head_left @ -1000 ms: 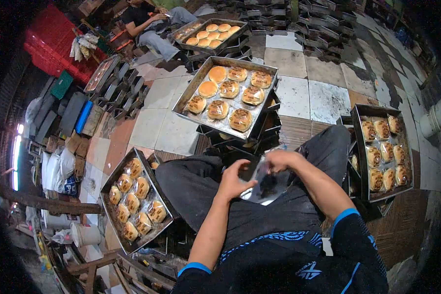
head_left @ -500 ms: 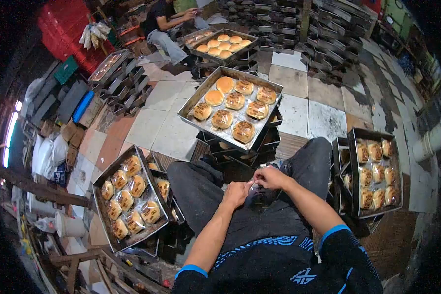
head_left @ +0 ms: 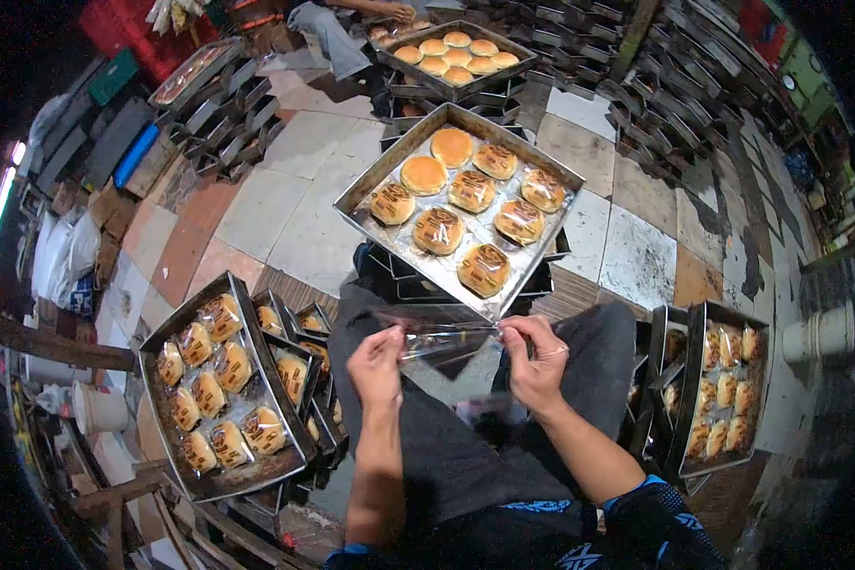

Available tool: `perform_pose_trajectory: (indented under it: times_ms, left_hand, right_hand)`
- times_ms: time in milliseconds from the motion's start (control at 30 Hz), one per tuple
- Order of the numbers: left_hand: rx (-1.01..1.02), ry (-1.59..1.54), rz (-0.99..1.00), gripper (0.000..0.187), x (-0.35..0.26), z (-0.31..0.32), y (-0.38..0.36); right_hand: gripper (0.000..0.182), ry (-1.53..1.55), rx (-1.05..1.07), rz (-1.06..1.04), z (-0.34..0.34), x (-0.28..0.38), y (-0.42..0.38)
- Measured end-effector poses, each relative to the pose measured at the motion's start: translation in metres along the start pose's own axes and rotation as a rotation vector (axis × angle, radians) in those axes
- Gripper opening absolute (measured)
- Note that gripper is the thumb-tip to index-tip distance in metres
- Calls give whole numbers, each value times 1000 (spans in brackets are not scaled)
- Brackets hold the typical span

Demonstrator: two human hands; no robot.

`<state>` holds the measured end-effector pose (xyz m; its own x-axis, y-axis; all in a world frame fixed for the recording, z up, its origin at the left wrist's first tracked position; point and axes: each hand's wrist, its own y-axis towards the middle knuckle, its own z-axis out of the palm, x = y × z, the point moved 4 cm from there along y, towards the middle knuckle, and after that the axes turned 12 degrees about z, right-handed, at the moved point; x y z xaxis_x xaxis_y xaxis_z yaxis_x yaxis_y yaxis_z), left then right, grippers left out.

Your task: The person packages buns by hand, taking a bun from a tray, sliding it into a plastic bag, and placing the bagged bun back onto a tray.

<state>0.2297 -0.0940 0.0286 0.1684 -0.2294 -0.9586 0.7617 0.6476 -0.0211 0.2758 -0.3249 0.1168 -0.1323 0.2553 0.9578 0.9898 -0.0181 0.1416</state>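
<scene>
A clear plastic bag [head_left: 446, 340] is stretched between my two hands over my lap. My left hand [head_left: 377, 369] pinches one end of it, and my right hand [head_left: 534, 363], with a thin band around a finger, grips the other. Just beyond them stands a metal tray [head_left: 363, 195], raised on a stack of trays. At its far side lie two bare buns, a golden one [head_left: 423, 175] and another [head_left: 451, 147] behind it. Several wrapped buns [head_left: 437, 231] with dark print on their film fill the rest. What the bag contains, if anything, cannot be made out.
A tilted tray of wrapped buns [head_left: 209, 394] rests at my left and another wrapped-bun tray [head_left: 727, 389] at my right. Farther off are a tray of bare buns [head_left: 456, 57] and a co-worker's hand [head_left: 392, 10]. Stacked tins [head_left: 674, 85] line the back right.
My hands have moved apart and forward from being close together, and the plastic bag is now spread between them. The camera view has tilted down, shifting the trays in view.
</scene>
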Motion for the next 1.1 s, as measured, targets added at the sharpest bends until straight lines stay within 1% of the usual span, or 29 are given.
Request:
perform_pose_trajectory:
  times_ms: [67,100,133,167,200,233,267,333,367,400,433,467,500,533,567,600,633,667,733,767,833,867,933,967,1000,1067,1100]
  left_hand:
    - [-115,85,81,11,-3,-31,21]
    - [-183,-16,100,12,0,-43,29]
    - [-247,-118,122,13,5,-51,36]
    - [-272,-87,81,17,2,-48,37]
    - [-282,-97,79,17,-4,-48,41]
    - [-259,-44,36,16,-7,-46,43]
    - [-238,11,-15,16,-6,-43,43]
    - [-267,-185,67,17,0,-37,46]
    - [-360,-85,129,20,-6,-30,49]
    - [-371,-81,114,20,-5,-32,51]
    - [-344,-65,80,21,-3,-35,51]
    - [-313,-48,48,22,-4,-37,51]
    - [-287,-65,51,23,-8,-37,52]
    - [-290,-53,45,23,-13,-35,54]
    - [-307,4,48,22,-18,-33,56]
    - [-322,61,52,22,-19,-31,57]
    - [-356,87,115,23,-16,-32,57]
    - [-359,97,111,23,-15,-34,60]
    - [-351,34,33,24,-17,-34,60]
    - [-363,33,23,24,-20,-30,61]
    - [-462,-91,-28,24,-23,-23,65]
    - [-470,-104,-26,24,-21,-28,61]
    - [-354,34,-11,21,-13,-40,55]
    - [-304,-74,45,19,-13,-37,58]
    - [-305,-88,61,19,-16,-31,62]
    - [-512,-150,-110,18,-18,-23,60]
    - [-467,-157,-38,17,-13,-26,59]
  right_hand:
    - [17,-417,71,-21,20,-4,28]
    - [27,-716,48,-50,32,-21,36]
    - [27,-727,61,-50,34,-31,38]
    - [28,-826,139,-146,35,-41,35]
    - [30,-925,217,-248,36,-49,36]
    - [32,-993,315,-276,33,-48,42]
    - [34,-977,441,-224,32,-45,55]
    - [39,-896,481,-168,39,-39,107]
    - [39,-950,358,-357,47,-45,140]
    - [40,-826,359,-277,59,-55,188]
    - [43,-728,342,-220,75,-81,242]
    - [45,-827,214,-293,98,-87,286]
    - [48,-814,241,-300,120,-107,336]
    - [49,-837,156,-446,141,-130,377]
    - [51,-820,211,-321,160,-154,416]
    - [54,-877,301,-155,179,-162,447]
    - [61,-892,284,-51,190,-167,467]
    - [58,-1148,285,142,198,-169,489]
    - [58,-1215,391,60,208,-170,514]
    - [58,-1224,405,59,207,-161,508]
    - [58,-1125,654,-139,210,-136,488]
    - [58,-1134,656,-151,199,-144,488]
    - [51,-907,484,-15,155,-159,490]
    - [48,-678,303,38,130,-155,483]
    - [45,-442,128,85,104,-147,466]
    - [38,258,126,645,72,-107,402]
    - [34,459,265,744,57,-94,370]
